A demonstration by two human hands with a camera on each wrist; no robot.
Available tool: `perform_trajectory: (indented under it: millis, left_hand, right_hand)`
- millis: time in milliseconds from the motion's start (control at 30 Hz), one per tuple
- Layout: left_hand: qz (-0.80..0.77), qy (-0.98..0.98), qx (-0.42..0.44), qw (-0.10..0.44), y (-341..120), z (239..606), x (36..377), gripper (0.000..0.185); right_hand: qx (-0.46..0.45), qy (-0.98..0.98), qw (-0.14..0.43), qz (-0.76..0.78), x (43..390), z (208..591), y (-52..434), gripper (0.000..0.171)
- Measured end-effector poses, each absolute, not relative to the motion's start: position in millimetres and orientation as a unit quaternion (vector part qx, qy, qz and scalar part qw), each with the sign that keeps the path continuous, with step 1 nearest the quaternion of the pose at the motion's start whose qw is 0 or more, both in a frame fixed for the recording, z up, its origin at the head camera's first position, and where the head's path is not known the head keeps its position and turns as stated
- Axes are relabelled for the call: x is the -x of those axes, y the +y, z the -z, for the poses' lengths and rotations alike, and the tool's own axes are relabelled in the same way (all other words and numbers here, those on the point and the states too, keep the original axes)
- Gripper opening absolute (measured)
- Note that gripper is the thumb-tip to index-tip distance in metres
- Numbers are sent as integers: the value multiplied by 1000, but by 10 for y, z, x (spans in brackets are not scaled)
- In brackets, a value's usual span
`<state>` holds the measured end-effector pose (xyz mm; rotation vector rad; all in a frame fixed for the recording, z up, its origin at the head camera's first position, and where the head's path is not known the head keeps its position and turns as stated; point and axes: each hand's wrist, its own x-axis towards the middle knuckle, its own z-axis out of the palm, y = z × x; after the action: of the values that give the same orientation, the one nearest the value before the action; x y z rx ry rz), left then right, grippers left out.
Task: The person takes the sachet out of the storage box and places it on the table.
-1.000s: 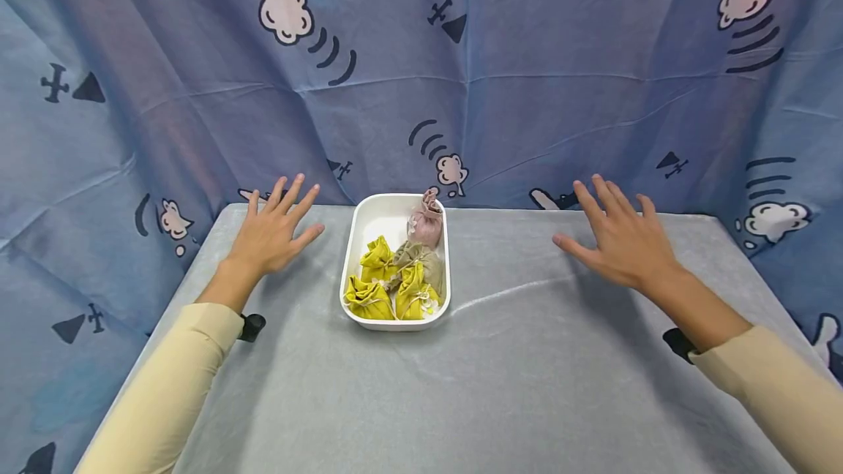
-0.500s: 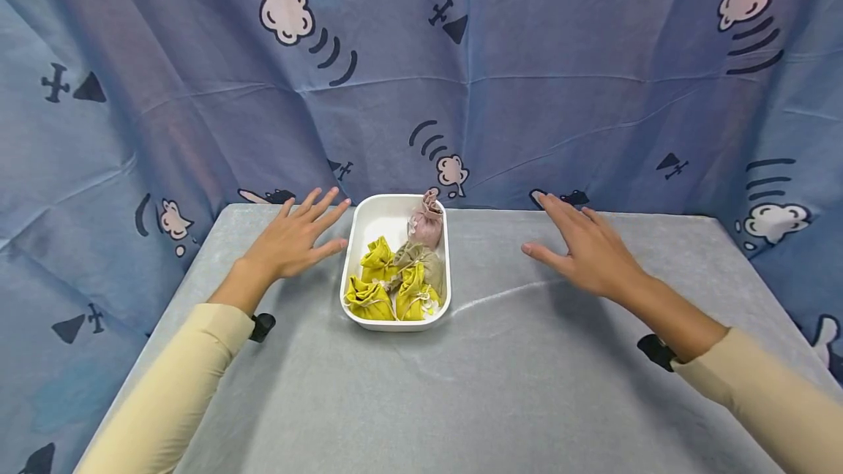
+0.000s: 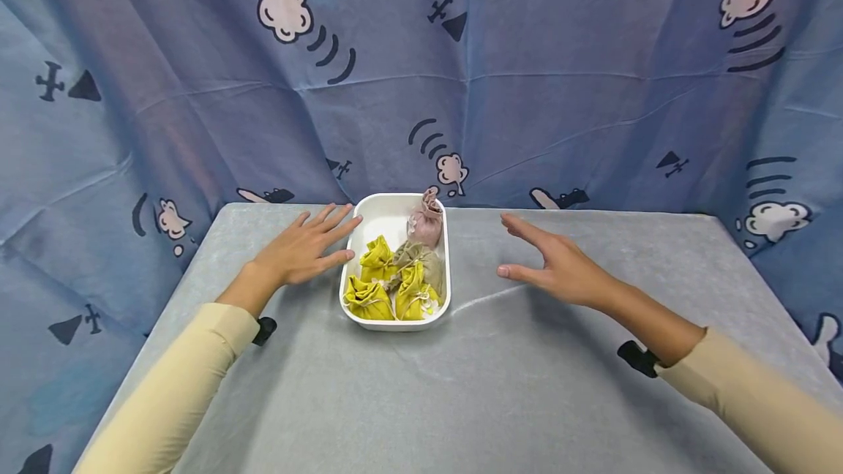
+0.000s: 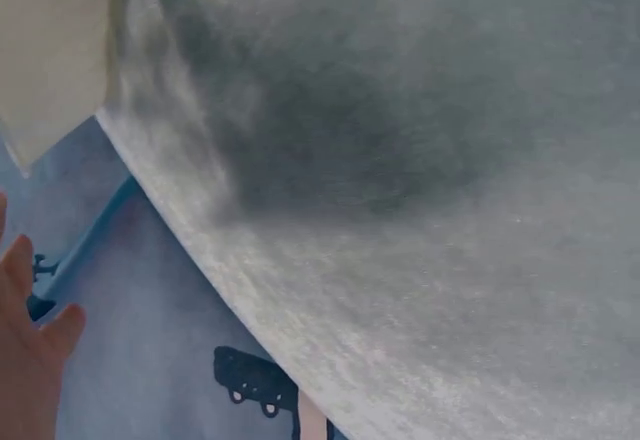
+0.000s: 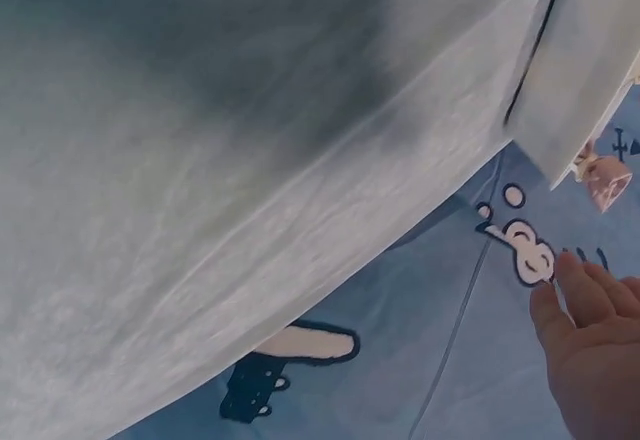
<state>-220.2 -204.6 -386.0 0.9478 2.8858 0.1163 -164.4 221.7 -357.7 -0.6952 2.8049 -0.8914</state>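
A white plastic tub [image 3: 395,325] stands toward the back of the table, holding several small drawstring pouches. Three yellow pouches [image 3: 369,300] fill its near part, a grey-green pouch [image 3: 428,266] sits at their right, and a pink pouch [image 3: 425,224] leans in the far right corner. My left hand [image 3: 299,249], fingers spread and straight, is at the tub's left side, its fingertips overlapping the rim in the head view. To the right of the tub, apart from it, my right hand [image 3: 560,263] hovers with thumb and fingers held wide. Neither hand holds anything.
A grey cloth covers the table [image 3: 487,401]. Behind it and along both sides hangs a blue printed curtain [image 3: 560,123]. A black wrist strap [image 3: 637,358] shows at the right cuff. In the right wrist view the pink pouch [image 5: 606,180] pokes out past the tub's wall [image 5: 570,70].
Both hands have moved inward toward the tub, the left one to its rim and the right one nearer from the right. The tub and pouches have stayed put.
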Motion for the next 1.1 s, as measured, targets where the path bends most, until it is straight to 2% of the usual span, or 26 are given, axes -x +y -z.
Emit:
perform_trajectory:
  millis: [433,700,867,1100]
  left_hand:
    - [-51,945,-312,79,-2026,3904,2179,69]
    - [-49,946,-311,77,-2013,3929,2179,70]
    - [-48,947,-310,75,-2025,3955,2172,70]
    - [-49,947,-308,72,-2025,3969,2163,70]
  right_hand:
    - [250,895,95,357,1549,3542,1897,85]
    - [309,864,83,389,1522,3544,1621,75]
    - [318,842,103,424,1495,3596,1486,68]
    - [320,826,117,449,1474,3701,1364,66]
